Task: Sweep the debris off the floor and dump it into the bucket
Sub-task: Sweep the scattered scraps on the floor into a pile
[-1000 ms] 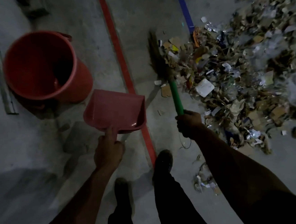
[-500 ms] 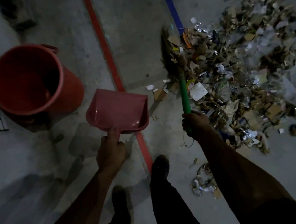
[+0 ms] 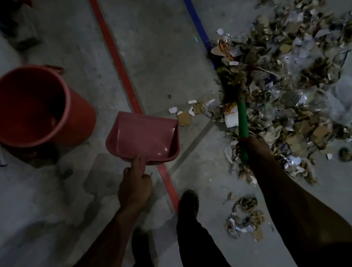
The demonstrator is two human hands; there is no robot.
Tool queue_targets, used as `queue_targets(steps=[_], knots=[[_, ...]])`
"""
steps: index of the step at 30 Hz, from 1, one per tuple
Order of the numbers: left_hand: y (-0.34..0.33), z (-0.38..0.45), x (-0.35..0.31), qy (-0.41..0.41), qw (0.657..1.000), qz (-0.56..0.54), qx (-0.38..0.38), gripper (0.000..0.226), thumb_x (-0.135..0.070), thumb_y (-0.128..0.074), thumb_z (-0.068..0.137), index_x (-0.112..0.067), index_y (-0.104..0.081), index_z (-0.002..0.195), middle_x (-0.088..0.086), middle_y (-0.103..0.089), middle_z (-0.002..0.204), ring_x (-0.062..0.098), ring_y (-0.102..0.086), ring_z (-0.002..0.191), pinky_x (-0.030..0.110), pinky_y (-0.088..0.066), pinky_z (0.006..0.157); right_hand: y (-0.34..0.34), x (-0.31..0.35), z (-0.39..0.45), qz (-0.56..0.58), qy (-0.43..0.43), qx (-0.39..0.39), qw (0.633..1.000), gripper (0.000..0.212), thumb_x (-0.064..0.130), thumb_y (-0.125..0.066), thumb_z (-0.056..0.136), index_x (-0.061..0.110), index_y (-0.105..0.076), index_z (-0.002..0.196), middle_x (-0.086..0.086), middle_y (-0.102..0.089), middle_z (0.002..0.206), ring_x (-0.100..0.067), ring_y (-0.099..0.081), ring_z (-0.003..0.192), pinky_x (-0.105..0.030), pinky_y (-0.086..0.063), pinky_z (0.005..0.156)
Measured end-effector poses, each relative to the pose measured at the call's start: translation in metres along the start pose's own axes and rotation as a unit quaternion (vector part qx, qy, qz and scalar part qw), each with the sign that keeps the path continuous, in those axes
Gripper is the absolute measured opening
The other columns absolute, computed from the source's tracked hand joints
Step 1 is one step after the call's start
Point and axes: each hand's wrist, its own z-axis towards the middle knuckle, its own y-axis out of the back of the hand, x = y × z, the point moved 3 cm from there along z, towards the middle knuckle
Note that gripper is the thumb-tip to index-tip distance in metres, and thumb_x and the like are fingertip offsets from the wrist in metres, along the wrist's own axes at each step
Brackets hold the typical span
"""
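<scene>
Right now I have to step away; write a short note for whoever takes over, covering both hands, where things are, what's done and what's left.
Left hand grips the pink dustpan by its handle; the pan looks empty.
Right hand grips the green broom handle, bristles in the debris pile.
Red bucket stands upright left of the dustpan; nothing clearly visible inside.
Done: debris gathered into a pile.
Left: sweep pile and the small clump by the feet into the pan, then dump in the bucket.
</scene>
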Motion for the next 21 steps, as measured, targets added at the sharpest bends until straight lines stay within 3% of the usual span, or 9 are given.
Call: queue_targets(steps=[6,11,18,21], knots=[[0.001,-0.017,-0.006,-0.019,1.0,0.01,0.008,0.06,-0.012,-0.045,0.093,-0.037,-0.029,0.145,0.013,-0.049,0.123,0.035,-0.053,0.105,0.037,-0.038,0.083,0.03,0.013,-0.032,-0.008,0.01,-0.062,0.998,0.029,0.01,-0.067,0.087,-0.003,-0.061,0.113,-0.011,-0.054,0.065,-0.017,-0.05,0.039,-0.013,-0.034,0.03],[0.007,-0.039,-0.006,-0.057,0.998,0.008,0.021,0.058,-0.011,-0.044,0.093,-0.037,-0.031,0.143,0.013,-0.05,0.121,0.034,-0.054,0.103,0.038,-0.041,0.082,0.045,0.002,-0.086,0.014,0.027,-0.038,0.999,0.034,0.003,-0.066,0.086,-0.01,-0.059,0.116,-0.014,-0.055,0.066,-0.013,-0.049,0.031,-0.016,-0.036,0.03],[0.018,-0.074,0.016,-0.101,0.993,0.044,0.045,0.059,-0.019,-0.044,0.091,-0.039,-0.028,0.144,0.013,-0.048,0.124,0.036,-0.054,0.104,0.035,-0.039,0.081,0.081,-0.058,-0.189,-0.027,0.067,-0.029,0.997,0.008,0.002,-0.064,0.087,0.009,-0.06,0.084,-0.01,-0.054,0.051,-0.016,-0.048,0.029,-0.021,-0.038,0.034],[0.026,-0.091,0.034,-0.141,0.986,0.068,0.05,0.058,-0.02,-0.043,0.091,-0.037,-0.026,0.144,0.014,-0.048,0.125,0.037,-0.054,0.104,0.037,-0.042,0.083,0.093,-0.1,-0.23,-0.028,0.07,-0.027,0.997,0.016,0.0,-0.062,0.086,0.008,-0.06,0.099,-0.011,-0.05,0.057,-0.018,-0.045,0.031,-0.022,-0.035,0.036]])
